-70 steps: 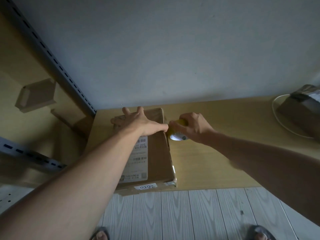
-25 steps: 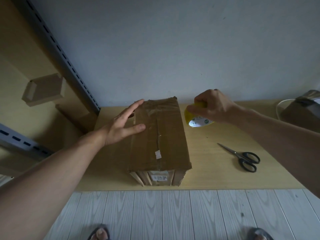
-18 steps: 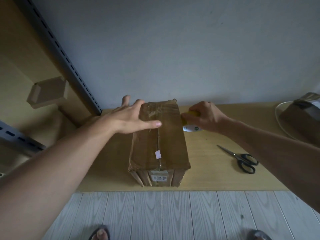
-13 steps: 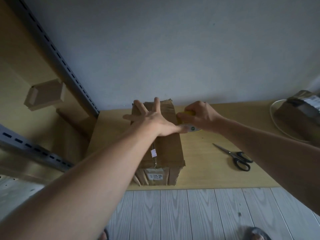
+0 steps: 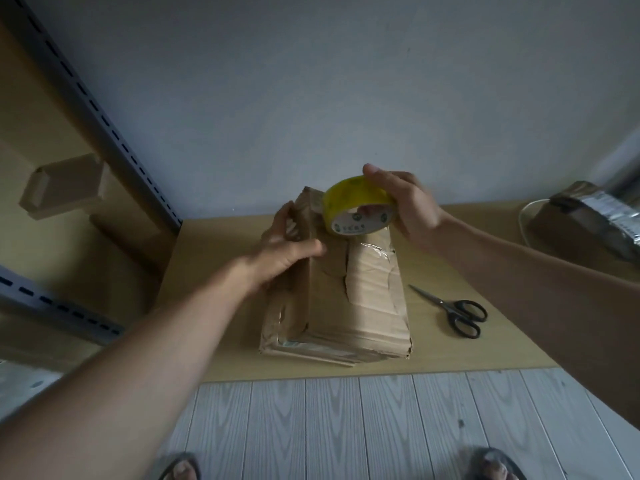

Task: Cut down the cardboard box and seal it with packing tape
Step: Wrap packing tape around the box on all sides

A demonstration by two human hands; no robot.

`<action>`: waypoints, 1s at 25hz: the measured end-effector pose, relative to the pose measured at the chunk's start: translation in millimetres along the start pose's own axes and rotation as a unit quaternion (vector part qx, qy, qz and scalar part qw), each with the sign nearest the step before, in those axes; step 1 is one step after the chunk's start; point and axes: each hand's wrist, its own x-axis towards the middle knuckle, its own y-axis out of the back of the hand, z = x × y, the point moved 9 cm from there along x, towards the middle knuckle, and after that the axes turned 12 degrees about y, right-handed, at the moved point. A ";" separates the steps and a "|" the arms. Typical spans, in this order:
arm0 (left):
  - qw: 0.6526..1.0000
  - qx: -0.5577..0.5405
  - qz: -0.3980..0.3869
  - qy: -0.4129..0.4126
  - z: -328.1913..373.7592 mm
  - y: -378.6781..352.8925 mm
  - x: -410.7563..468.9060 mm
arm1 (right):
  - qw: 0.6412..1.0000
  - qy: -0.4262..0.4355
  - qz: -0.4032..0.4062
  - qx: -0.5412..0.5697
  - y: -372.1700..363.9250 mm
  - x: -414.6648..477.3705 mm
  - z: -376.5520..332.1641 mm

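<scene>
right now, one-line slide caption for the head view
Right hand holds tape roll over cardboard box, left hand grips its side.

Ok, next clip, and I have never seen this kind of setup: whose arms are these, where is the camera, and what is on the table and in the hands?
There is no machine here. The arms belong to a person, and the single wide-angle camera sits on their head, looking forward and down, so their feet show at the bottom edge. On the wooden table lies a worn cardboard box, its top patched with clear tape. The left hand grips the box's far left edge, thumb on top. The right hand holds a yellow roll of packing tape over the far end of the box; whether the roll touches it I cannot tell. Black scissors lie on the table to the right of the box, with no hand on them. At the far right sits another wrapped parcel.
</scene>
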 end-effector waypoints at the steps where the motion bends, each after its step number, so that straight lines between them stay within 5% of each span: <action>1: 0.999 0.030 -0.003 -0.014 6.6 7.7 1.3 | 0.999 -0.011 -0.003 0.033 -7.8 0.3 2.7; 5: 0.974 0.180 -0.016 -0.134 33.0 20.5 3.9 | 0.998 0.000 -0.049 -0.039 -38.7 6.4 -6.1; 9: 0.948 0.306 0.008 -0.088 14.7 26.9 14.3 | 0.987 0.005 -0.052 -0.154 -47.5 19.4 -22.5; 21: 0.966 0.249 -0.003 -0.073 -32.6 36.1 16.7 | 0.874 0.021 -0.128 -0.468 -20.6 12.5 -37.7; 25: 0.963 0.261 -0.013 -0.061 -34.0 34.8 19.4 | 0.890 0.030 -0.146 -0.432 5.5 0.8 -30.8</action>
